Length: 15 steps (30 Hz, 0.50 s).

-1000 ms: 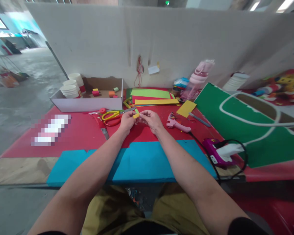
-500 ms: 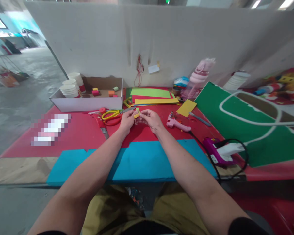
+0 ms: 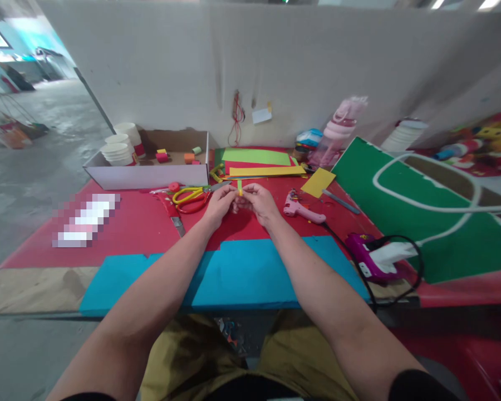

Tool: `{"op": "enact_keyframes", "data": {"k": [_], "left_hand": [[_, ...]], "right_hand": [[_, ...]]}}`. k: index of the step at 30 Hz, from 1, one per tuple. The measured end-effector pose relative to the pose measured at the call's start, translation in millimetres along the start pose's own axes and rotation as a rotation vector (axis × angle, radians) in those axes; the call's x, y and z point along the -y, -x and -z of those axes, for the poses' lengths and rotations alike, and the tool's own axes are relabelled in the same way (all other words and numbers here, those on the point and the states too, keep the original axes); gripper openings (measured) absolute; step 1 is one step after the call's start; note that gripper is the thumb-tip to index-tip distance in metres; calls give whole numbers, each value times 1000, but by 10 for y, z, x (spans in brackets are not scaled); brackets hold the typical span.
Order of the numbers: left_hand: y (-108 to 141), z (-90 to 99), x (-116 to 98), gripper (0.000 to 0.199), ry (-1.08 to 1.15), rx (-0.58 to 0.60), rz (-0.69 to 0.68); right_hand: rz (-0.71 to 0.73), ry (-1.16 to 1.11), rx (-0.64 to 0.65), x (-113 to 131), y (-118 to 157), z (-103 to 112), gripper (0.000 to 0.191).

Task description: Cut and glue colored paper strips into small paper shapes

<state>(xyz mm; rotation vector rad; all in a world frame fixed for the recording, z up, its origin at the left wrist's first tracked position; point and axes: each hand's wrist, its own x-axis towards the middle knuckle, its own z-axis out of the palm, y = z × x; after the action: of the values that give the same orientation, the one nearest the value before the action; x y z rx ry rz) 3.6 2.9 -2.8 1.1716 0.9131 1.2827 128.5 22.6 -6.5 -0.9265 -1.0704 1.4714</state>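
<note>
Between the fingertips of both hands is a small yellow and green strip, its green end pointing away from me. My left hand pinches it from the left, and my right hand pinches it from the right. Fingers cover most of the yellow part. Just left of my left hand lie yellow-handled scissors and red-handled scissors, overlapping on the red table surface. A pink glue gun rests to the right of my right hand.
A cardboard box holds paper cups and small colored rolls. Colored sheets lie at the back. To the right are a yellow square, a purple power adapter, a green board and a pink bottle. Blue foam lines the front edge.
The strip has turned between my fingers; its green end now stands straight out, and the yellow part is more covered. My hands have come slightly closer together.
</note>
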Motion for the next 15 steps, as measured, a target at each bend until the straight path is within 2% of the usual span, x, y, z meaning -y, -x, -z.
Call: {"op": "enact_keyframes", "data": {"k": [4, 9, 15], "left_hand": [[0, 0, 17, 26, -54, 48, -44], [-3, -15, 48, 27, -118, 8, -91], [-22, 16, 57, 28, -106, -52, -86]], "right_hand": [[14, -5, -17, 6, 6, 1, 20], [2, 7, -28, 26, 24, -12, 16], [-11, 7, -10, 19, 32, -16, 21]]}}
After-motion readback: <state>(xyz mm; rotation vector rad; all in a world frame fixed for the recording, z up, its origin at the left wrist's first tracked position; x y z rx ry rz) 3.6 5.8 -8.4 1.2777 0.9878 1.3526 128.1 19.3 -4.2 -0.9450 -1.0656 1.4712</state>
